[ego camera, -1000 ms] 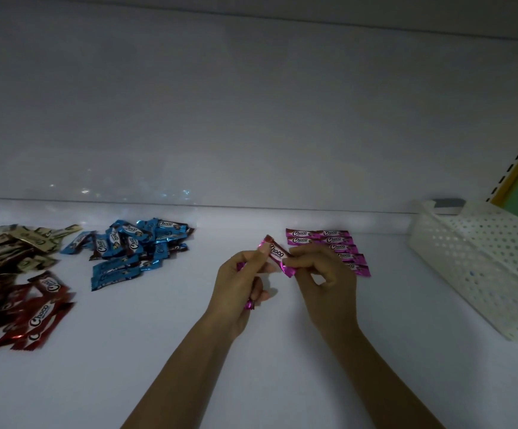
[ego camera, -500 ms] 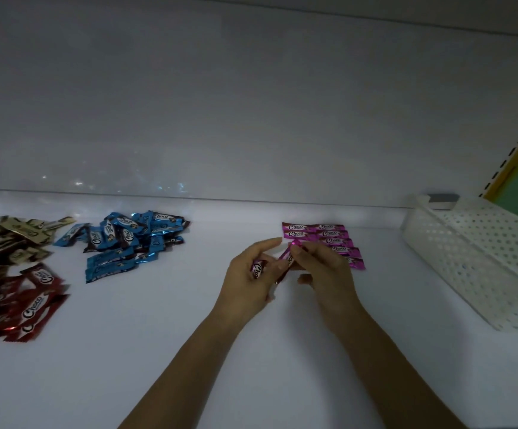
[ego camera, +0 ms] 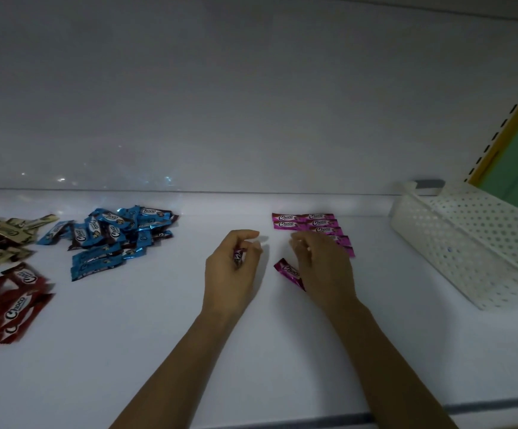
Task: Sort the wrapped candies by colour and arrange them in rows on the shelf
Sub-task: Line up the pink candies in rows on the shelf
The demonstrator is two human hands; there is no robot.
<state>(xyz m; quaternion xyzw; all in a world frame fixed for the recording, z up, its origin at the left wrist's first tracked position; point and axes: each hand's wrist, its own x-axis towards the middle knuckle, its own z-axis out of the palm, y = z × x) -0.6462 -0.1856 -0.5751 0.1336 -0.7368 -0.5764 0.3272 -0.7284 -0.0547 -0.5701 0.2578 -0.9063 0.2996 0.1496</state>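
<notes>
On the white shelf, pink wrapped candies lie in neat rows at the back right of centre. My left hand grips one or more pink candies in its curled fingers. My right hand hovers in front of the rows with loosely curled fingers. A single pink candy lies slanted on the shelf by that hand's thumb side, its right end hidden under the hand. A blue pile, a gold pile and a red pile lie at the left.
A white perforated plastic basket stands at the right, close to the pink rows. The shelf's white back wall rises just behind the candies. A grey strip marks the shelf's front edge. A yellow-edged green panel shows at the far right.
Both hands held one pink candy together above the shelf. Now they have parted: that candy lies on the shelf by my right hand, and my left hand has drawn left, keeping its candies.
</notes>
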